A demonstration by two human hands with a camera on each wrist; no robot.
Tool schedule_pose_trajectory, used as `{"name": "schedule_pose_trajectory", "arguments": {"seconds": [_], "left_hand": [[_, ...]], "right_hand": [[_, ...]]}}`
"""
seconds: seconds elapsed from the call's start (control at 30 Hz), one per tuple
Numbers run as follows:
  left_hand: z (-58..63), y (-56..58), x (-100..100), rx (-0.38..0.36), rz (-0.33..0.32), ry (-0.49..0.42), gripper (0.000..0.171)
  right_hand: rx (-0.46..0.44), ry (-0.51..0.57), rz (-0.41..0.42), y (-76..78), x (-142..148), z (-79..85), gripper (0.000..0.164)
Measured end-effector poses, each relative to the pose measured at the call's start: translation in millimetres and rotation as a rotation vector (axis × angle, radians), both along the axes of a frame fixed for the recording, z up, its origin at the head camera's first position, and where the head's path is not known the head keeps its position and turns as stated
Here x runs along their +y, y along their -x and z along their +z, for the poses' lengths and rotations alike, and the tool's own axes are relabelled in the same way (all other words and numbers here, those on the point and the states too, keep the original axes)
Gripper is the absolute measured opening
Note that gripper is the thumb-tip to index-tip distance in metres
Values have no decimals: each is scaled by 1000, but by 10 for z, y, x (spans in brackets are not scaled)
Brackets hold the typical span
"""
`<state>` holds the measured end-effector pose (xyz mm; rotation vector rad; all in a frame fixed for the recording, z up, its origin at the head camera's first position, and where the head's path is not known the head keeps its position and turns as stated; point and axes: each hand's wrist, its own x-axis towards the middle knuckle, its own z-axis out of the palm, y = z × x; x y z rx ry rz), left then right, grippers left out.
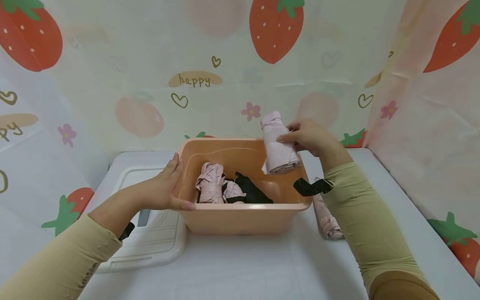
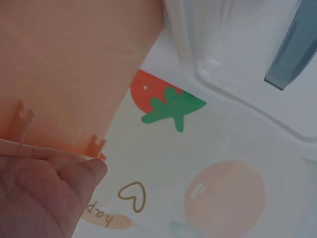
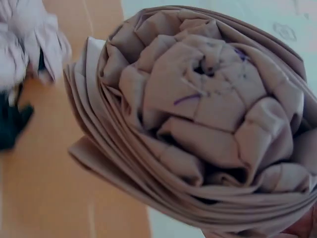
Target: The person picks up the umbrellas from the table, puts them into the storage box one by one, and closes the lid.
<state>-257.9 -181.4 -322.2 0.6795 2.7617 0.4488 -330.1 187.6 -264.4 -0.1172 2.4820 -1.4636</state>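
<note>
An orange plastic bin (image 1: 240, 218) stands on the white table. My left hand (image 1: 163, 187) rests against its left rim, fingers stretched along the side and thumb laid at the front corner. In the left wrist view, that hand (image 2: 44, 193) lies against the rim. Above the bin's right part, my right hand (image 1: 311, 137) grips a rolled pink cloth (image 1: 279, 143) between thumb and fingers. The right wrist view shows the roll's coiled end (image 3: 208, 104) close up. Inside the bin are a bundled pink cloth (image 1: 211, 183), a smaller pink bundle (image 1: 233, 190) and a black cloth (image 1: 251, 189).
A white lid (image 1: 161, 246) with a grey handle (image 1: 143, 217) lies left of the bin. Another rolled pink cloth (image 1: 328, 221) lies on the table (image 1: 240, 266) to the right, partly behind my right forearm. Strawberry-printed sheeting (image 1: 232, 100) stands at the back and sides.
</note>
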Motion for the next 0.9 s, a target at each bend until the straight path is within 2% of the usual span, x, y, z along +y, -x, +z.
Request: {"name": "schedule_pose_trajectory", "arguments": {"seconds": [0.3, 0.5, 0.9], "left_hand": [[23, -10, 17, -9, 7, -2, 135], [32, -12, -4, -10, 10, 0, 135], [26, 2, -2, -21, 9, -1, 134]], "right_hand": [[-79, 38, 65, 59, -536, -177, 37], [-94, 12, 61, 72, -716, -201, 38], [-149, -13, 146, 110, -967, -354, 34]]}}
